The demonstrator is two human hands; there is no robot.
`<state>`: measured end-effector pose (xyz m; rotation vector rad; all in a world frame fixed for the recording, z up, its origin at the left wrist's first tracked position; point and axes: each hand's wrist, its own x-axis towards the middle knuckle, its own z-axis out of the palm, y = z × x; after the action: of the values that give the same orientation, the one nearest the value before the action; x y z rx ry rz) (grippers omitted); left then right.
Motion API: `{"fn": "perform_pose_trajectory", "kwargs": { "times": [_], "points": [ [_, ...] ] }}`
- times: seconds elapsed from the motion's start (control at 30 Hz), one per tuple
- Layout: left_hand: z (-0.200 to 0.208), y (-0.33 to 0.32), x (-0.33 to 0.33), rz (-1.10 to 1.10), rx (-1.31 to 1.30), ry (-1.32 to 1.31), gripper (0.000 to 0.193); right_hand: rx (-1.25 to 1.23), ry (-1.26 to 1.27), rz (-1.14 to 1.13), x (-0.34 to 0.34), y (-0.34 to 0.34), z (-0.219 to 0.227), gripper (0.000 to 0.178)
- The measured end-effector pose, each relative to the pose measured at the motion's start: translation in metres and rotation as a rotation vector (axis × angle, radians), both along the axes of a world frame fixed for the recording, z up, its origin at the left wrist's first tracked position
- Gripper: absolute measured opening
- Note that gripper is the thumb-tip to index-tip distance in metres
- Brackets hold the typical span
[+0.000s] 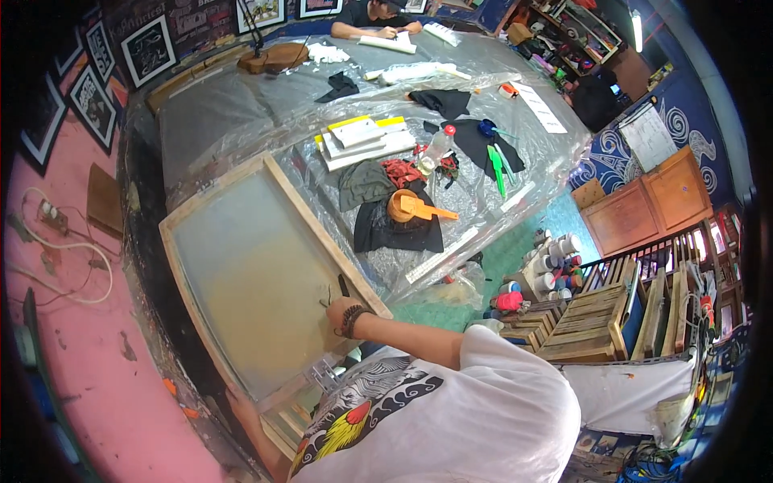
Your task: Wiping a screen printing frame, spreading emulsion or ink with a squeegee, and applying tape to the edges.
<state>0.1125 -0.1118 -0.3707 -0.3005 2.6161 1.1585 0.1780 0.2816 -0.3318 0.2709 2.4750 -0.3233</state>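
A large screen printing frame (299,217) with a wooden border lies at the left, one end on the plastic-covered table. Its mesh (241,241) is pale grey at the far end and yellowish-brown nearer me. My right hand (342,315), a dark bracelet at its wrist, is closed near the frame's right rail. A slim dark tool (344,286) juts up from it; its exact kind is unclear. At the frame's near left corner, my left hand (241,409) grips the wooden edge, its fingers partly hidden. A metal hinge clamp (324,375) sits at the near end.
Stacked white squeegees (358,145), a clear bottle (437,149), an orange tub (403,207) and dark cloths (441,102) lie on the table. Paint pots (555,256) and racked wooden frames (588,326) stand right. Another person (374,18) leans on the far edge.
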Motion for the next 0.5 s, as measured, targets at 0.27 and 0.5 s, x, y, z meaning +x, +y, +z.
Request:
{"fn": "perform_pose_trajectory", "kwargs": {
  "times": [0.27,0.5],
  "points": [
    [0.007,0.007,-0.002,-0.056,-0.036,0.009,0.069,0.195,0.172,0.005,-0.041,0.041,-0.01,0.018],
    [0.028,0.019,0.002,0.054,-0.027,-0.061,0.073,-0.177,-0.019,0.467,-0.027,-0.043,0.024,0.033]
  ]
}}
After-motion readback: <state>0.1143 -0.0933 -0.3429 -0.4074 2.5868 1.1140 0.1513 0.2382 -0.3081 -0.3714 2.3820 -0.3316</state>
